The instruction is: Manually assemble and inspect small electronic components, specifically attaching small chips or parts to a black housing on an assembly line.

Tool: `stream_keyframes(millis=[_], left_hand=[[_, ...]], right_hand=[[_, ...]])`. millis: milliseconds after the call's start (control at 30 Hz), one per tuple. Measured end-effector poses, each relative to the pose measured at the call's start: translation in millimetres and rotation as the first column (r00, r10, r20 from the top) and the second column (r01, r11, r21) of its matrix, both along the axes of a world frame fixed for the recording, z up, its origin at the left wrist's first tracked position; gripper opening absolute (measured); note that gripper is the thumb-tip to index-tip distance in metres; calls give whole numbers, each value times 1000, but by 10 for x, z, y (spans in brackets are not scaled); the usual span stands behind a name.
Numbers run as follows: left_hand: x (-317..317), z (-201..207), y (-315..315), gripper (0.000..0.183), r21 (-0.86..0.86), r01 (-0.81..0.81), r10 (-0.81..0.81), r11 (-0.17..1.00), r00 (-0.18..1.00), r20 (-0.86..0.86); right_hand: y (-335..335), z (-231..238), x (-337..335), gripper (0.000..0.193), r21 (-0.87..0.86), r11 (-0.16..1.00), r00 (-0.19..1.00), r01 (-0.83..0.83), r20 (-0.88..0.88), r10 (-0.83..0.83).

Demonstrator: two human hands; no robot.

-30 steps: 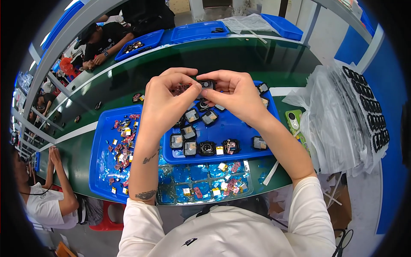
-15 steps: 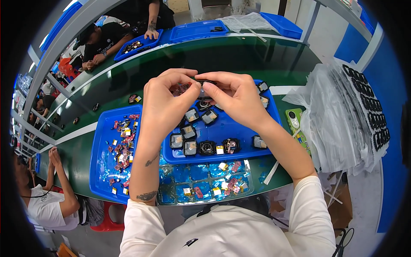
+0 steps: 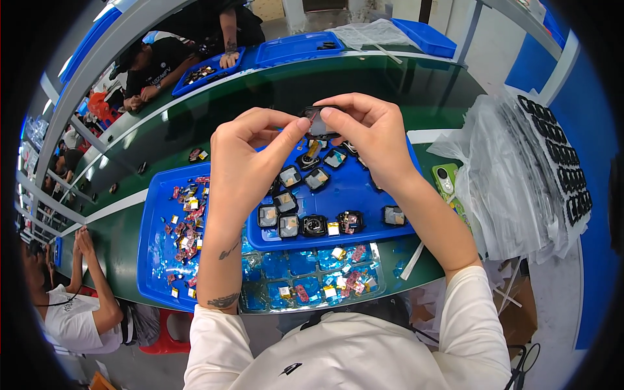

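Above the blue tray (image 3: 296, 244), I hold up a black square watch case (image 3: 320, 125) with a grey inner face. My right hand (image 3: 370, 133) grips its right side between thumb and fingers. At the left edge, my left hand (image 3: 250, 153) is closed, thumb and forefinger pinched against the case. A thin reddish bit shows near that pinch, too small to name. Beneath lie several similar cases (image 3: 289, 175), some with grey faces, others showing round black parts (image 3: 314, 225). A small silver-and-yellow battery (image 3: 333, 229) rests among them.
To the left, another blue tray (image 3: 148, 244) holds red circuit boards and batteries. A clear compartment tray (image 3: 263, 296) with loose parts lies nearest me. At right are a green phone (image 3: 444, 181) and stacked plastic-wrapped black parts (image 3: 513, 175). Other people work along the green bench (image 3: 364, 84).
The watch case has turned so that its grey face shows, and my right hand has shifted slightly right. A red circuit board by my left fingers is no longer visible there.
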State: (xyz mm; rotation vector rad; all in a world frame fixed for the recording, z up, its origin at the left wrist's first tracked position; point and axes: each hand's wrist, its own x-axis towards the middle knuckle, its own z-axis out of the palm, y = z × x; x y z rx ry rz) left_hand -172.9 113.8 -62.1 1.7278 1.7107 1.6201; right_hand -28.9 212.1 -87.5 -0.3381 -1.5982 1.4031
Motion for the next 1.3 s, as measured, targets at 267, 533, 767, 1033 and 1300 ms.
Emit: stream_keyframes(millis=[267, 533, 767, 1033, 1300], left_hand=[[20, -3, -1, 16, -57, 148, -141, 987, 984, 114], [-46, -37, 9, 18, -72, 326, -254, 942, 839, 480], [-18, 3, 47, 20, -79, 188, -143, 979, 910, 389], [-96, 38, 57, 25, -150, 212, -156, 966, 934, 320], [-145, 128, -74, 28, -57, 96, -78, 994, 963, 259]], right_hand=[[23, -14, 39, 20, -52, 999, 1000, -8, -5, 8], [-81, -6, -16, 11, 175, 973, 985, 152, -111, -134], [-53, 10, 17, 11, 155, 985, 990, 78, -128, -58], [38, 50, 74, 15, 189, 981, 996, -32, 83, 16], [246, 167, 170, 17, 130, 988, 992, 83, 80, -94]])
